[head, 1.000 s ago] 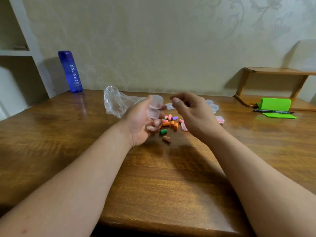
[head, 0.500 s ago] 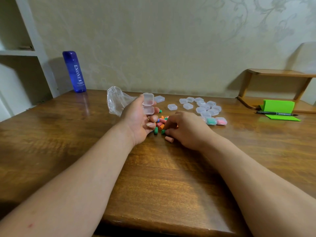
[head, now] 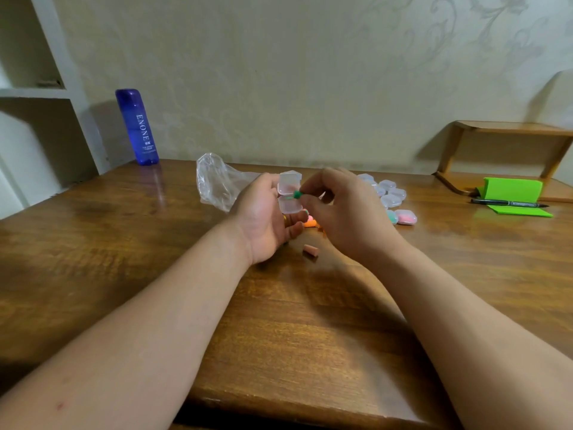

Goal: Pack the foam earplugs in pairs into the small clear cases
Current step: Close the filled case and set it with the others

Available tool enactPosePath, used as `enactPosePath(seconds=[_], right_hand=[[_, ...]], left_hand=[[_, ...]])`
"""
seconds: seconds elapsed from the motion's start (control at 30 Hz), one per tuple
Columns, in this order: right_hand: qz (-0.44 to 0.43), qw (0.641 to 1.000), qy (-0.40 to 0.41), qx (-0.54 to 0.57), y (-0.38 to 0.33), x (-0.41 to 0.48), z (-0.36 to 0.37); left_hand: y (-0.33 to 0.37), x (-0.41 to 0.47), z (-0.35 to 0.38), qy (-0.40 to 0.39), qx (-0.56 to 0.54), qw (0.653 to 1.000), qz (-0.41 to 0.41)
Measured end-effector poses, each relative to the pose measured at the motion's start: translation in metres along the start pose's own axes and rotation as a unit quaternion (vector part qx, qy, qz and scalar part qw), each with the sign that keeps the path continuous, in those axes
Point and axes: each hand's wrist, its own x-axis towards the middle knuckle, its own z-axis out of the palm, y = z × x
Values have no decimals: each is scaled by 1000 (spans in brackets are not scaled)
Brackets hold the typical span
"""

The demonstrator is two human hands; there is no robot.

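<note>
Green earplug [head: 297,194] pinched by right hand [head: 344,212], touching the open clear case [head: 290,205] | left hand [head: 263,218] curled round that case, above the worktop [head: 155,259] | 1 tan earplug [head: 310,250] loose below | spare cases [head: 389,193] behind.

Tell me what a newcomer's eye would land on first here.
Over the middle of the table, the left hand holds an open clear case, and the right hand pinches a green earplug at the case's right edge. A tall blue bottle stands at the far left corner. A bright green stand sits at far right, with a pen in front of it.
</note>
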Motion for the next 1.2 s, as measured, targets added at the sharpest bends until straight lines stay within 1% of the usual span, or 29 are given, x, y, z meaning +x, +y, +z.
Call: enactPosePath(seconds=[0.07, 0.23, 0.4, 0.5, 0.57, 0.63, 0.7, 0.77, 0.87, 0.97, 1.13, 1.2], right_hand=[[-19, 999, -16, -21, -1, -1, 3], [-17, 997, -38, -68, -3, -2, 5], [-17, 996, -56, -61, -6, -3, 2], [5, 999, -33, -5, -4, -1, 2], [27, 999, 4, 17, -1, 2, 1], [55, 998, 21, 21, 3, 4, -1], [76, 997, 2, 28, 5, 4, -1], [80, 996, -34, 25, 6, 2, 3], [52, 994, -85, -43, 5, -1, 11], [43, 988, -125, -86, -1, -1, 15], [57, 966, -159, -196, -14, -4, 22], [62, 959, -165, -223, -18, -3, 27]], left_hand=[[-1, 0, 2, -14, 17, 1000, 0], [-3, 3, 4, -28, 29, 999, -7], [-2, 3, 2, -16, 16, 1000, -11], [0, 1, 1, -18, 8, 1000, -5], [3, 2, 0, 5, 1, 1000, 5], [5, 3, -1, 56, -20, 998, 14], [8, 4, -4, 108, -47, 993, 30], [11, 5, -7, 144, -75, 986, 37], [11, 6, -10, 182, -94, 978, 38], [11, 6, -10, 192, -98, 976, 37], [11, 5, -8, 197, -101, 975, 32], [11, 5, -8, 197, -97, 975, 31]])
